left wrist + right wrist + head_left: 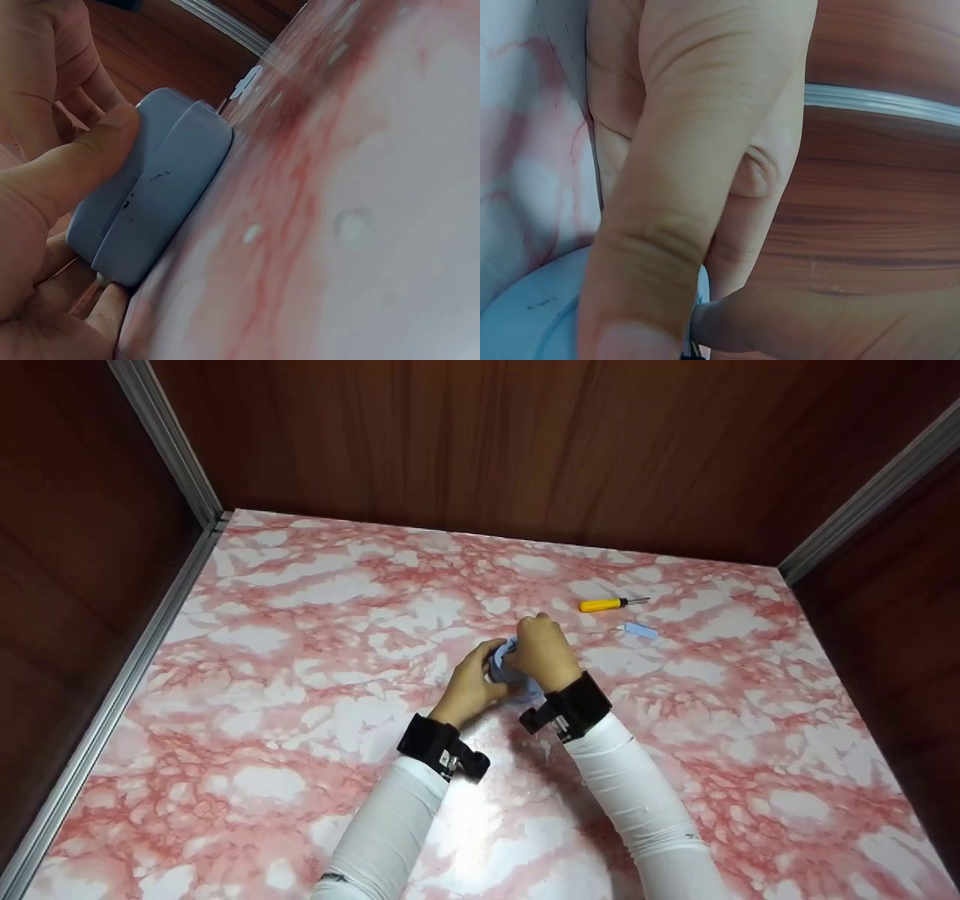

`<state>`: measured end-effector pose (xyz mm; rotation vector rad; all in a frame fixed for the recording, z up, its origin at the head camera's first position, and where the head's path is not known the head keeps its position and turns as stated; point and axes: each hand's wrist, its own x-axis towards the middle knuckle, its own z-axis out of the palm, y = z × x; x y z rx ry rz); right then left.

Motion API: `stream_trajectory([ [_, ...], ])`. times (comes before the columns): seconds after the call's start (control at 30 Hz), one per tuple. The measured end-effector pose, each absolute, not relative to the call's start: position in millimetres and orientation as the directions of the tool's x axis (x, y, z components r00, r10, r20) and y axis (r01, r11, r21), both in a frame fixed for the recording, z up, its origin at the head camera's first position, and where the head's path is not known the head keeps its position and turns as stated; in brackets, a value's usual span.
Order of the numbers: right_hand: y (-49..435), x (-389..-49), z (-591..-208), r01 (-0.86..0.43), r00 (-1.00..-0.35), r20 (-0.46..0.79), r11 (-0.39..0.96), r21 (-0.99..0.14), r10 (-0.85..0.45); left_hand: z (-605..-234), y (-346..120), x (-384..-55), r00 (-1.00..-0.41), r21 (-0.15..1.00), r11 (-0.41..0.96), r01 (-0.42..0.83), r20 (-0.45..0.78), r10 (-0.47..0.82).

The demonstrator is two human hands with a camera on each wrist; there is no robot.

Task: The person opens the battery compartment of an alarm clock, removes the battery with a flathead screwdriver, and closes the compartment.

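Note:
A blue-grey plastic case (161, 199) with rounded corners, a lengthwise seam and small dark marks stands on its edge on the table. My left hand (471, 682) holds it from the left, the thumb (112, 142) pressed on its near face and other fingers underneath. My right hand (546, 651) is over the case's top right, its fingers curled and its thumb (634, 330) against the case (532, 307). A small dark metallic bit shows beside that thumb in the right wrist view. The inner side of the case is mostly hidden by my hands.
Beyond my right hand lies a screwdriver (600, 605) with a yellow handle. A small light-blue flat piece (641, 631) rests nearer, to its right. The table (315, 780) has a red-and-white marbled top, with brown wood-look panels (480, 442) around it.

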<state>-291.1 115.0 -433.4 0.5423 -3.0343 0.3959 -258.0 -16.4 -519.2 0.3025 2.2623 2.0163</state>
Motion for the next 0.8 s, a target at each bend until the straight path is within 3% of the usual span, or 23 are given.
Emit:
stream_trajectory([
  [0.8, 117.1, -289.0, -440.7, -0.399, -0.914, 0.155, 0.899, -0.180, -0.375, -519.2, -17.1, -257.0, -0.977, 0.993, 0.103, 0.064, 0.041, 0.209],
])
